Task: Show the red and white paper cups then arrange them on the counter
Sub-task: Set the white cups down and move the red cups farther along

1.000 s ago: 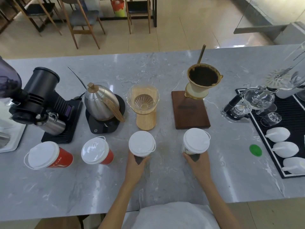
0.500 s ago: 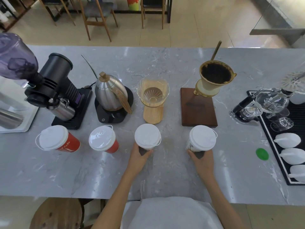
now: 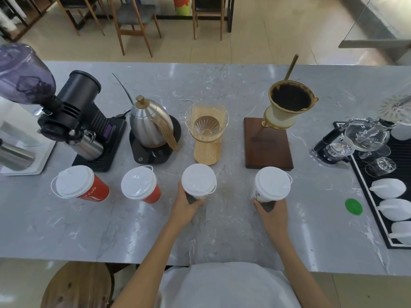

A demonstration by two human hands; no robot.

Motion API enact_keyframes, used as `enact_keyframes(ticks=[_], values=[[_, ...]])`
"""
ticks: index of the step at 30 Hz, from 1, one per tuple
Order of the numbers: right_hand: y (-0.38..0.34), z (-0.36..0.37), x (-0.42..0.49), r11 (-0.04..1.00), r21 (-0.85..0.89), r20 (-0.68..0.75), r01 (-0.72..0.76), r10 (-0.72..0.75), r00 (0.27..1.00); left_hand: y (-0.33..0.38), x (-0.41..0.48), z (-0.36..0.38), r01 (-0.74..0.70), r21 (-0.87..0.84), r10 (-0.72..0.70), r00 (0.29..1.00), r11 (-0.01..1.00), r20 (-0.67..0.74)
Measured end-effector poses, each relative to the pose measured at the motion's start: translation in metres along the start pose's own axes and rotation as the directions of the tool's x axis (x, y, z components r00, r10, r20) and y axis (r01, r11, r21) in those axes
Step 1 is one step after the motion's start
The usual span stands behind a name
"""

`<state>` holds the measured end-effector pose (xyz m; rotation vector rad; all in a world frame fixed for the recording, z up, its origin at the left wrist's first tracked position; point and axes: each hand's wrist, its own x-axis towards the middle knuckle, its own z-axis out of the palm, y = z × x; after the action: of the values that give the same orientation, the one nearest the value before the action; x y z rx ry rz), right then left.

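"Red comes first on the left, then?"

"Yes. A red paper cup with a white plastic lid (image 3: 75, 182) stands on the grey marble counter (image 3: 66, 230), just in front of the black coffee grinder (image 3: 80, 103). A second red paper cup with a white lid (image 3: 139, 185) is near it to the right, in front of the steel gooseneck kettle (image 3: 149, 121) on its black base."

"And the white ones?"

"Next in the row, one to each hand. The left hand (image 3: 185, 207) has its fingers curled round the lower body of a white paper cup with a white lid (image 3: 198, 182), in front of the glass dripper on a pale wooden stand (image 3: 206, 130). The right hand (image 3: 270, 213) grips the lower part of another white lidded paper cup (image 3: 272, 183) (this one with faint print on its side), in front of the dark wooden base (image 3: 266, 145) under the cream ceramic dripper full of coffee grounds (image 3: 289, 105)."

"Are those two cups resting on the counter?"

"I cannot tell; the hands hide their bases. They are well apart from each other."

"Further right?"

"A small green round disc (image 3: 353, 206) lies on the marble, beside a black ribbed mat (image 3: 400, 152) holding white scoops (image 3: 388, 188)."
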<state>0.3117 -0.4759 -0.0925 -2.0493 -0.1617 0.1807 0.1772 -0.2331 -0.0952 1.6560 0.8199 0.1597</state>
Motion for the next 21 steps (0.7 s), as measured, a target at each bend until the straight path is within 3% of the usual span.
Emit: enact_keyframes(ticks=[21], values=[[0.0, -0.007, -0.006, 1.0, 0.011, 0.069, -0.006, 0.006, 0.998, 0.005, -0.01, 0.004, -0.051, -0.01, 0.051, 0.999, 0.999, -0.002]])
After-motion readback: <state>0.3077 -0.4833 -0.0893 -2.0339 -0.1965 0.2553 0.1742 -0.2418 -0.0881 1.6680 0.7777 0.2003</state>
